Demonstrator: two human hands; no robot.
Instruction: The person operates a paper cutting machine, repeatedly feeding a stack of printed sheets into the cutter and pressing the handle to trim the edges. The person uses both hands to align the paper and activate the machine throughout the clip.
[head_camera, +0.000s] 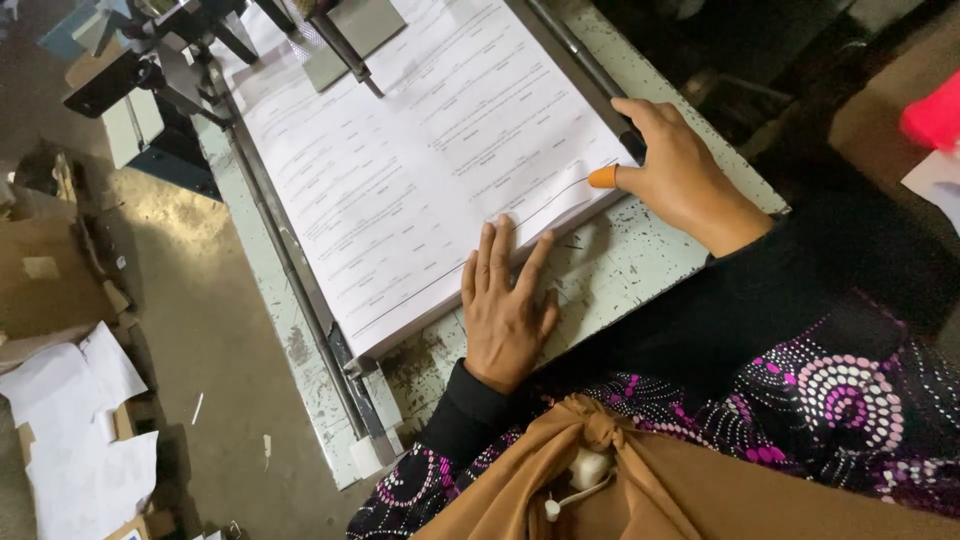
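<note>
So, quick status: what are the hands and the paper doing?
Left hand flat on printed paper stack. Right hand, orange thumb cot, lifting top sheet corner. Nothing blocking.
</note>
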